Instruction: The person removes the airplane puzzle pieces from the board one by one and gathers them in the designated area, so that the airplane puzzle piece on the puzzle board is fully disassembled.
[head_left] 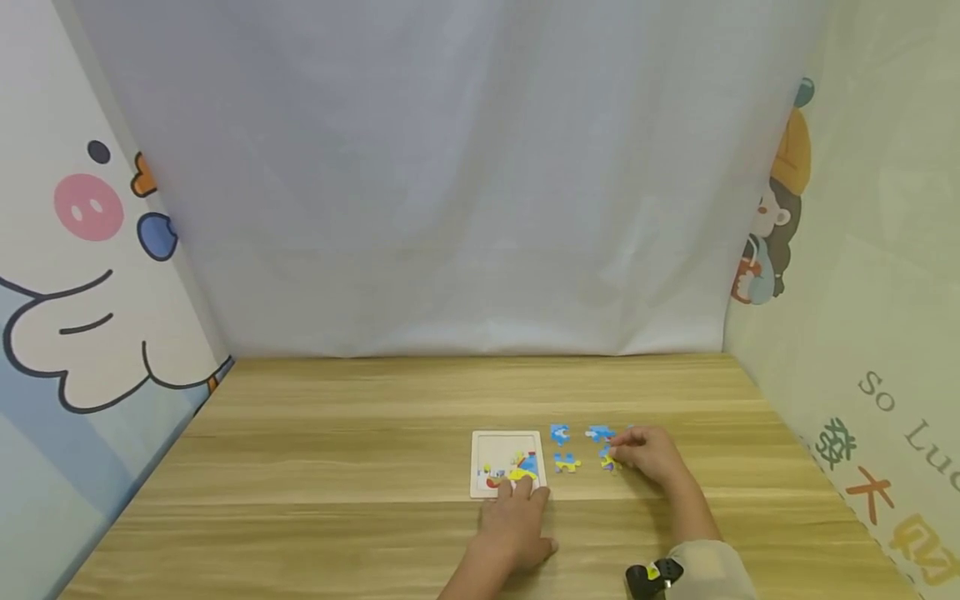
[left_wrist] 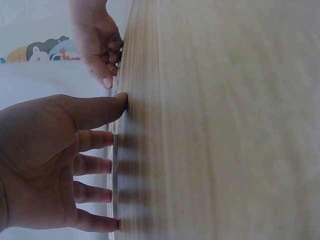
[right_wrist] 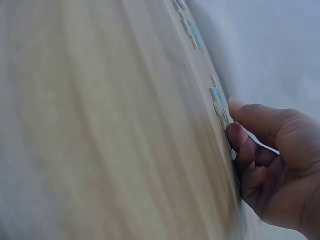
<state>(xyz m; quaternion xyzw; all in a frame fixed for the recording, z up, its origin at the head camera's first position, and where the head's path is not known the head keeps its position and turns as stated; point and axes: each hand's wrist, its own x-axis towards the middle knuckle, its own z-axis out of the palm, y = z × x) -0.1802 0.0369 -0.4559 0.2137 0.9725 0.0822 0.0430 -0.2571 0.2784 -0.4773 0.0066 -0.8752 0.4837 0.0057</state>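
A square puzzle tray with a pale rim lies on the table, its lower part filled with coloured picture pieces. My left hand rests on its near edge, with spread fingertips pressing down and the thumb out to the side. Right of the tray, my right hand pinches a blue and yellow puzzle piece at its right edge with thumb and index finger. The other fingers are curled under, as the right wrist view shows. Close by lie a blue piece, a blue-white piece and a blue-yellow piece.
The wood-grain table reaches back to a grey-white curtain. Printed cartoon panels stand on the left and right. A black wrist device sits by the right sleeve.
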